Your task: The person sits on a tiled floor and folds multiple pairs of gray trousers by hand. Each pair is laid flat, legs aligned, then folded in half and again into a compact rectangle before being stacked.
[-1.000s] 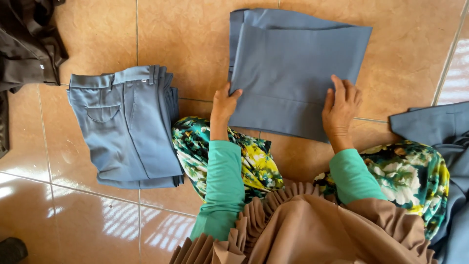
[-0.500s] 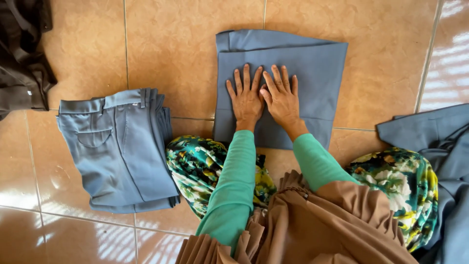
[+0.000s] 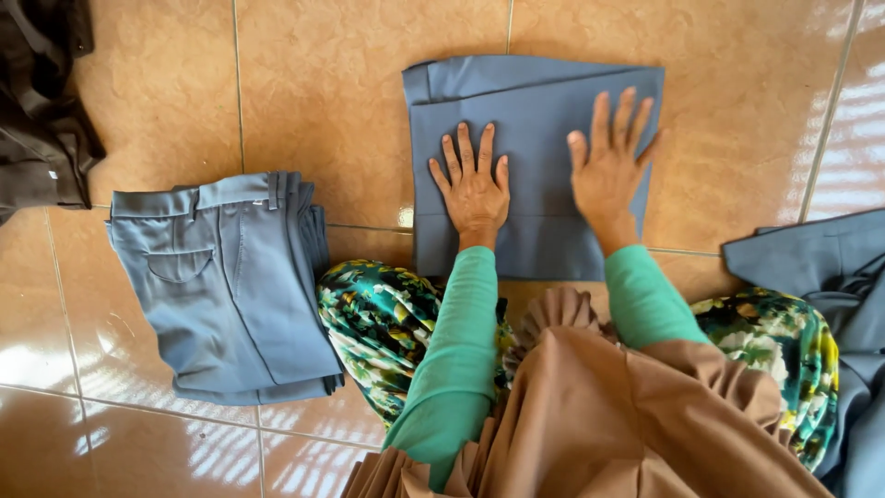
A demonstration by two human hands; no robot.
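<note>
Blue-grey folded garment (image 3: 535,111), smooth rectangle on glossy tile; left hand (image 3: 475,189), right hand (image 3: 608,171) flat, fingers spread.

Bright daylight, sharp focus, striped glare on glossy floor tiles (image 3: 147,83).

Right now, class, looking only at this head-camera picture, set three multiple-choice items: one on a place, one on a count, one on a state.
1. Where does the folded stack of blue-grey trousers lie?
A. to the left of the cloth under the hands
B. on top of that cloth
C. to the right of that cloth

2. How many hands rest on the folded blue-grey cloth?
A. none
B. one
C. two

3. How are the hands on it?
A. clenched in fists
B. flat with fingers spread
C. pinching an edge

Answers: 1 A, the stack sits apart on the tiled floor at picture left. 2 C, left hand and right hand both lie on it. 3 B, both palms press down, fingers open.
</note>
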